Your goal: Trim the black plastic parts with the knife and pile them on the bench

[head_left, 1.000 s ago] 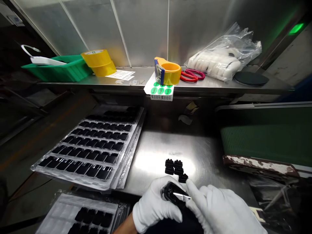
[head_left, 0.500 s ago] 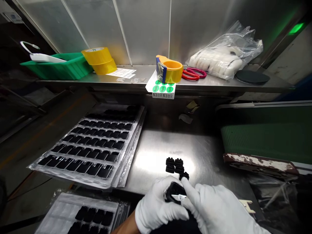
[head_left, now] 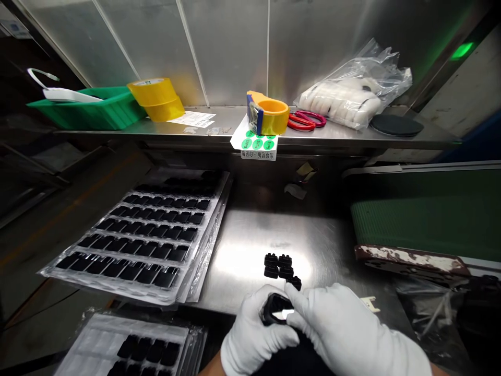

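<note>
Lower centre of frame: left hand (head_left: 254,334) and right hand (head_left: 336,329), fingers pinching one black part (head_left: 276,309) just below loose parts (head_left: 281,269) on counter (head_left: 332,245); best held steady, lightly gripped.

Steel bench (head_left: 332,245): black parts cluster (head_left: 279,267) at centre; stacked clear trays (head_left: 144,235) left of cluster. Shelf (head_left: 219,133) behind cluster: green bin (head_left: 90,109), tape rolls (head_left: 156,99), dispenser (head_left: 266,112), scissors (head_left: 307,120).

Shelf: green bin (head_left: 92,109), 2 yellow tape rolls (head_left: 156,99), red scissors (head_left: 307,120).
</note>
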### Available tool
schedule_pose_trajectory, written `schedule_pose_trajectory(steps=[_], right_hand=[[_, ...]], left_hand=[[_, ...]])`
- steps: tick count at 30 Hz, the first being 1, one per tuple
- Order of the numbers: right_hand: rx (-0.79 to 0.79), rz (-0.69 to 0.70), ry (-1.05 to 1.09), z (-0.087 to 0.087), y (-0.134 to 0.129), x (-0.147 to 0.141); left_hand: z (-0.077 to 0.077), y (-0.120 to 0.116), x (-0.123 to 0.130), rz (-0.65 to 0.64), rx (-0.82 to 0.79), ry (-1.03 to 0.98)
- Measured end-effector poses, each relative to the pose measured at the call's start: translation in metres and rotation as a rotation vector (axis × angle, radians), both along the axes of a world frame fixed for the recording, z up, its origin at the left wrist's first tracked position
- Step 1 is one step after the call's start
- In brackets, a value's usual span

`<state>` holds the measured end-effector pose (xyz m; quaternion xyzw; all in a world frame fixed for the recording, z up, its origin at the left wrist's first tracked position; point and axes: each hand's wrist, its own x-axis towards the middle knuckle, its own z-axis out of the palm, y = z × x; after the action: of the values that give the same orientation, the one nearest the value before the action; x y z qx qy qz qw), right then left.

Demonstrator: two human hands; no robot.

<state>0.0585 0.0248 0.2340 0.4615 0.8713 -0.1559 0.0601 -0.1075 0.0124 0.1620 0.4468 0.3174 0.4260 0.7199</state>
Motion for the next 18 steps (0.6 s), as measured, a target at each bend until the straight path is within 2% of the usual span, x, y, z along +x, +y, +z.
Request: schedule_pose_trajectory(steps=[3, 8, 13, 16, 18], right_hand=[[0.012, 0.041, -0.037, 0.003, -0.001, 0.004], [0.191, 0.143, -0.040, -0.004, -0.009, 0.007], [0.300, 0.075, -0.067, -0.006, -0.020, 0.010], [0.446, 0.058, -0.059, -0.007, -0.024, 0.013], [0.444, 0.073, -0.064, -0.008, -0.026, 0.014]], left_hand=[[0.003, 0.000, -0.001, -0.021, -0.102, -0.058], [0.003, 0.002, -0.008, -0.103, -0.012, -0.043], [0.003, 0.005, -0.008, -0.145, 0.101, -0.052], [0.007, 0.007, -0.005, -0.123, 0.096, -0.056], [0.009, 0.008, -0.004, -0.126, 0.095, -0.092]])
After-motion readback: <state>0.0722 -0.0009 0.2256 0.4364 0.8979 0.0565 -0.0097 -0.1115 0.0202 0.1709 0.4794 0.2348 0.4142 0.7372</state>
